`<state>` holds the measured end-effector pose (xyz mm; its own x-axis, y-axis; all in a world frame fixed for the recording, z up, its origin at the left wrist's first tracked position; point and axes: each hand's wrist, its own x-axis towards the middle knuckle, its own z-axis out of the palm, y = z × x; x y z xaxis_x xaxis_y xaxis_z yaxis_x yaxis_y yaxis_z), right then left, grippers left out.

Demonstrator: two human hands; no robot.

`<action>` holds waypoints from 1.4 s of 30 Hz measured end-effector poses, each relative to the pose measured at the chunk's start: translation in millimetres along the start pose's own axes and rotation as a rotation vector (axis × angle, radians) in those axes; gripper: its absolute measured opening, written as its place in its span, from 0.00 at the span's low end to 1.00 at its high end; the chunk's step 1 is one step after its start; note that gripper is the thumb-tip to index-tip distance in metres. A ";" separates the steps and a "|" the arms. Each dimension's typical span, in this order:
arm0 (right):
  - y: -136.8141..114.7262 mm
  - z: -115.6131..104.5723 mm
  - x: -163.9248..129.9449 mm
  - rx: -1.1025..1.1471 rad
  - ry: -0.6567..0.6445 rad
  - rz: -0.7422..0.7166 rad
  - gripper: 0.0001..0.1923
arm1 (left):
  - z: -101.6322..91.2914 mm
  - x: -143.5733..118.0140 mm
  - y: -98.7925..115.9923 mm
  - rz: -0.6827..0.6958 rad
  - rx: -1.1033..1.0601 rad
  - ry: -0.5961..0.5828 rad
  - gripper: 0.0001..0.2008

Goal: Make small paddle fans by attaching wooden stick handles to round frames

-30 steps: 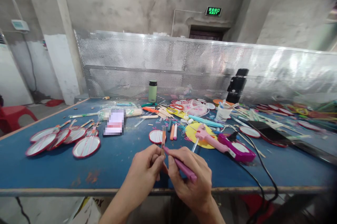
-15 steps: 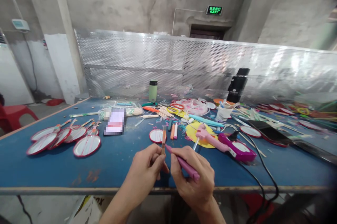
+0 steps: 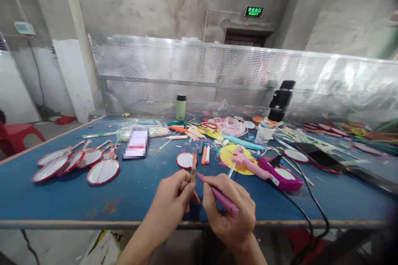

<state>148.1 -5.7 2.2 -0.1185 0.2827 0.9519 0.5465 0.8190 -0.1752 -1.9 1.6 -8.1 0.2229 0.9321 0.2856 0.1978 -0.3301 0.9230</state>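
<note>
Apparently the colouring is only part done: the stick [image 3: 194, 159], upright above the table's [image 3: 149, 211] near edge and pinched in the left hand [image 3: 172, 194], looks orange higher up, paler by the fingers. The right hand [image 3: 231, 205] grips a purple marker [image 3: 223, 200], its tip just beside the stick. Several discs [image 3: 103, 172] at left already carry sticks.
</note>
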 end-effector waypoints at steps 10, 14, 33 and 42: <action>1.4 0.7 -2.0 0.001 -0.003 0.006 0.08 | -0.4 1.0 0.6 -0.008 0.012 0.005 0.14; 0.9 0.4 -0.6 -0.003 -0.031 0.022 0.07 | -0.5 -0.3 2.9 -0.008 0.006 0.003 0.13; -0.8 -1.3 2.0 0.008 -0.025 -0.013 0.07 | 0.8 -0.3 4.9 -0.011 0.028 0.002 0.14; -1.8 -0.1 0.0 -0.012 -0.005 -0.010 0.07 | 0.9 -0.4 3.1 -0.001 0.012 0.002 0.14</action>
<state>147.3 -7.2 2.6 -0.1277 0.2769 0.9524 0.5552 0.8156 -0.1627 -0.6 0.1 -5.5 0.2213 0.9325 0.2854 0.2096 -0.3313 0.9200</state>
